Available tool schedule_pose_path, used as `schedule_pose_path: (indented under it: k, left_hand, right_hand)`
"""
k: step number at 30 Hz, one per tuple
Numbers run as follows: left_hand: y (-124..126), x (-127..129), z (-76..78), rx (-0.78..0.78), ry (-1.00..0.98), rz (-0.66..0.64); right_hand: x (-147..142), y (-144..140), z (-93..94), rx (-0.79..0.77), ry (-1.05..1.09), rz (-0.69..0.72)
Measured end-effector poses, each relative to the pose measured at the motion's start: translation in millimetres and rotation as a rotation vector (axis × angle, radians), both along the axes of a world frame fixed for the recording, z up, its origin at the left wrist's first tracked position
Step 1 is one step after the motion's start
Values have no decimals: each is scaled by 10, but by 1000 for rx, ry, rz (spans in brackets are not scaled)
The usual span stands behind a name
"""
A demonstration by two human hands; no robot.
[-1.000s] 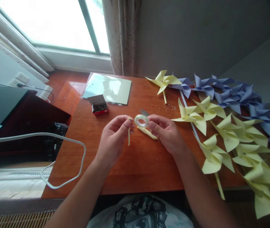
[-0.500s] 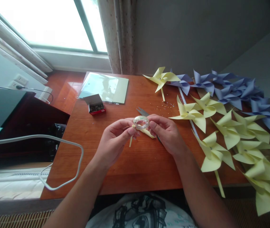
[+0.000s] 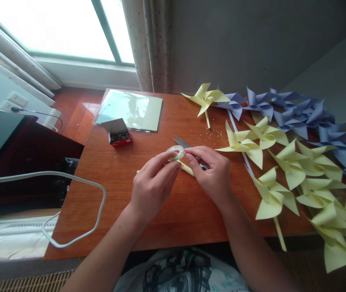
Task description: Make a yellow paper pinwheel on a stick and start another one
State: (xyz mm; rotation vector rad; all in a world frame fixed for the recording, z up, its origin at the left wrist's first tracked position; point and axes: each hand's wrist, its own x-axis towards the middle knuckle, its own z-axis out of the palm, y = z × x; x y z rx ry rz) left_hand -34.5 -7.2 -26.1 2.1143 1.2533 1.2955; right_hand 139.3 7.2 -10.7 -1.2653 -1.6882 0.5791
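A roll of clear tape (image 3: 170,155) is held between my two hands above the desk. My left hand (image 3: 154,178) is closed on it, fingers at its left side and through the ring. A thin yellow paper stick (image 3: 138,171) pokes out to the left of that hand, the rest hidden by the fingers. My right hand (image 3: 211,168) pinches at the tape roll's right edge; whether a loose tape end is between the fingertips is too small to see. Scissors (image 3: 181,141) lie beyond the right hand, partly covered by it. A rolled yellow paper piece (image 3: 187,169) lies under the hands.
Several yellow pinwheels (image 3: 271,192) and purple pinwheels (image 3: 259,103) spread over the right side. A red box of small metal pieces (image 3: 120,138) stands open near a plastic-wrapped paper pack (image 3: 133,111). A white cable (image 3: 101,202) loops over the left edge. Paper scraps dot the desk (image 3: 166,227).
My left hand has turned over, back upward, and the tape roll has tilted and shifted slightly left. The yellow stick now points left instead of downward. The view has shifted a little.
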Motion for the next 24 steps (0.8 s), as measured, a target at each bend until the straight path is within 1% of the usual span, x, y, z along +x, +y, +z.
schedule_pose_path:
  k: [3, 6, 11, 17, 20, 22, 24]
  left_hand:
    - [3, -13, -80, 36, 101, 27]
    - [3, -19, -118, 56, 188, 47]
    - [3, -6, -128, 41, 250, 21]
    - [10, 26, -113, 43, 281, 18]
    - [10, 34, -102, 59, 281, 2]
    - [10, 35, -79, 44, 232, -10]
    - [12, 35, -38, 7, 142, -22]
  right_hand:
    - [-36, 3, -27, -10, -32, -7]
    - [-56, 11, -56, -6, -66, -44]
    - [-53, 2, -100, 57, -157, -87]
    - [-44, -13, -86, 89, -367, -107]
    - [-21, 8, -45, 45, -292, -108]
    - [15, 24, -23, -29, -156, -79]
    - [64, 38, -10, -144, 33, -38]
